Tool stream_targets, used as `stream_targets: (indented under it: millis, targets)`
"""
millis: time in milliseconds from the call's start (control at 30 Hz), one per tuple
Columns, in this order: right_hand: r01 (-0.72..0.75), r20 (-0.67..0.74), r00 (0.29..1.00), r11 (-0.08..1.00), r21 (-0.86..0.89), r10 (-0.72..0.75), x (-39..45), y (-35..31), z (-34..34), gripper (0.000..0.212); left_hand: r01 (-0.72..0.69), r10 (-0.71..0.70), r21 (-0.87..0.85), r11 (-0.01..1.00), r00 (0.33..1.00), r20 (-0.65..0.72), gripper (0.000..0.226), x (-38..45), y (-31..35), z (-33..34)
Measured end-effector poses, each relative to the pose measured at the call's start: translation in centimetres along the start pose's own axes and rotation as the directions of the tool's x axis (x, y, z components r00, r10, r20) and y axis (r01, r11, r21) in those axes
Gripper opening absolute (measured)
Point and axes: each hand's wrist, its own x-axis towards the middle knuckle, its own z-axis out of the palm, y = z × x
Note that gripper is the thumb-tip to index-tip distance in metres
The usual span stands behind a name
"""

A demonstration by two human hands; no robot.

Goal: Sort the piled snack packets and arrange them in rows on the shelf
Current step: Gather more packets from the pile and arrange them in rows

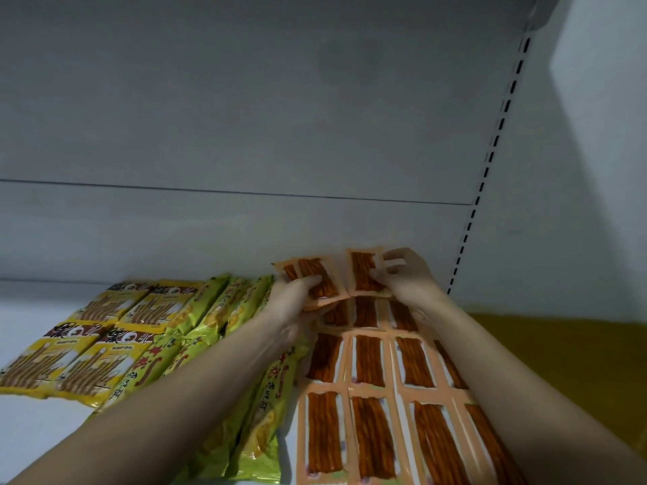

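The grey back wall (245, 117) of your shelf (31, 309) fills the upper frame. Across the lower frame lie rows of packets: orange stick packets (371, 397) at lower right, green packets (217, 309) in the middle, yellow packets (87, 344) at left. Your two bare forearms reach up from the bottom edge. At centre, your left hand (290, 299) grips a fanned bunch of orange packets (311, 278), and your right hand (406, 274) pinches a single orange packet (362, 271) beside it.
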Motion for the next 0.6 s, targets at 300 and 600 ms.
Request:
stream_targets:
  millis: [300,600]
  targets:
    - [-0.034,-0.026,0.999,0.938,-0.346,0.026,1.9,5.9,0.3,0.036,-0.057,0.059,0.207,0.977,0.998,-0.005,0.019,0.2,-0.4,-1.9]
    - [0.216,0.052,0.965,0.660,-0.719,-0.258,1.3,5.6,1.7,0.028,-0.066,0.062,0.275,0.959,0.998,0.024,0.021,-0.2,-0.8,-1.2]
